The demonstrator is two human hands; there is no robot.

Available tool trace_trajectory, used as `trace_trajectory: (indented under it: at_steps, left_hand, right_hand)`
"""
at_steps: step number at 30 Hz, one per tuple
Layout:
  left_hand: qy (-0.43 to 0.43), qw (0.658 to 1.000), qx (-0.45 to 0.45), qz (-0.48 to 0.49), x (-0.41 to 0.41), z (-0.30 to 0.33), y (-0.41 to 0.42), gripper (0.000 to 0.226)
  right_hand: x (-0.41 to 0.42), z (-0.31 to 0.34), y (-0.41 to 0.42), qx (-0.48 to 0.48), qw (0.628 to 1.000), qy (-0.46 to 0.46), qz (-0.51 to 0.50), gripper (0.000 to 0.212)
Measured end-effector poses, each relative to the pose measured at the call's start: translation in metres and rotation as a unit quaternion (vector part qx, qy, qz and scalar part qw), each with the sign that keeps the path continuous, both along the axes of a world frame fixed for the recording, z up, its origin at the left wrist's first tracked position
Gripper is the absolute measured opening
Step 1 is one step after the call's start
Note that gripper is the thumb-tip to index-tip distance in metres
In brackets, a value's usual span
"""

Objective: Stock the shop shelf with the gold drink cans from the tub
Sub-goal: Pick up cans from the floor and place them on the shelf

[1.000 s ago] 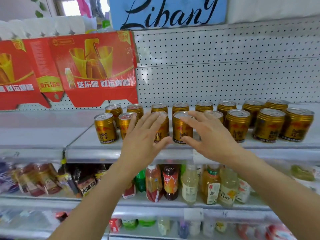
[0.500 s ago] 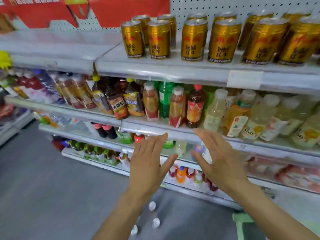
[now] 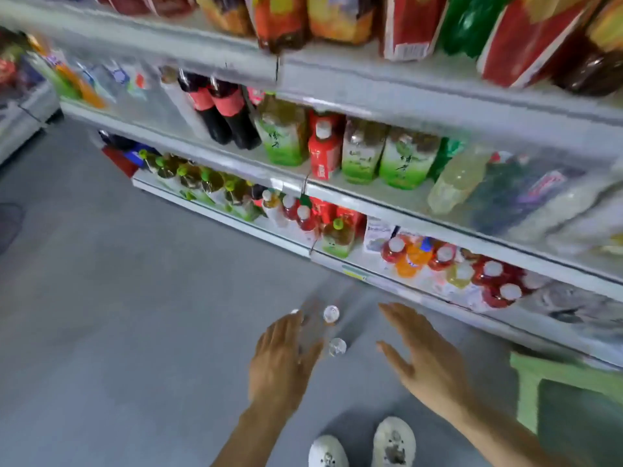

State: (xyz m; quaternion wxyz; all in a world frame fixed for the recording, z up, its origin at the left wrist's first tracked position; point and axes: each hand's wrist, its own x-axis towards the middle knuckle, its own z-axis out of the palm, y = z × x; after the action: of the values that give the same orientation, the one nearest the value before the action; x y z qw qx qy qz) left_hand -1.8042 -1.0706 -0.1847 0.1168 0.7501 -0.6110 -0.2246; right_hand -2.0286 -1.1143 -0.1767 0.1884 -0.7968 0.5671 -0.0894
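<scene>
Grey shop floor [image 3: 101, 332] below, with white shelves [image 3: 371, 193] of bottled drinks running off to the right, blurred by motion. Facing down toward the floor, well below any shelf level where cans would stand; no gold cans anywhere in view, and no tub clearly visible either. Only a pale green plastic edge [image 3: 553, 369] at the lower right, possibly a stool or a crate, cannot tell which. Left hand [image 3: 279, 369] and right hand [image 3: 428, 362] both held out low over the floor, palms angled toward each other, fingers spread and loosely extended, gripping nothing and touching nothing. Probably held that way in readiness to take hold of more cans, one per hand or a pair between them, though that is a judgement. Three small clear bottle caps [image 3: 331, 313] standing on the floor between and just beyond the hands, apparently water bottles seen from above. White shoes [image 3: 392, 441] at the bottom edge, toes pointing toward the shelves. Likely mid-way between one load and the next, with the tub somewhere out of frame.
</scene>
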Motion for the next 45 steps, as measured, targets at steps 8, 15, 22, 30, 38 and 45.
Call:
trace_trajectory:
  at_steps: [8,15,22,30,38,45]
  left_hand:
    - [-0.009,0.992,0.122,-0.009,0.049,-0.274,0.053,0.065]
    - [-0.075,0.979,0.187,-0.028,0.073,-0.437,0.061,0.085]
    - [-0.063,0.977,0.202,-0.017,0.081,-0.5,0.037,0.073]
    - [0.0,0.985,0.173,-0.022,0.069,-0.434,0.028,0.061]
    - [0.065,0.988,0.135,-0.04,0.01,-0.236,0.024,0.069]
    - [0.098,0.984,0.144,-0.029,-0.05,-0.043,0.028,0.07]
  right_hand:
    - [0.033,-0.268,0.02,0.123,0.992,0.006,0.032,0.057]
    - [0.054,-0.437,0.016,0.234,0.964,0.089,0.095,0.085]
    - [0.071,-0.516,0.0,0.223,0.963,0.073,0.132,0.075]
    - [0.058,-0.449,0.006,0.238,0.97,-0.004,0.044,0.065]
    - [0.016,-0.242,0.02,0.263,0.962,-0.077,-0.012,0.059]
    - [-0.045,-0.057,0.034,0.257,0.957,-0.134,-0.032,0.055]
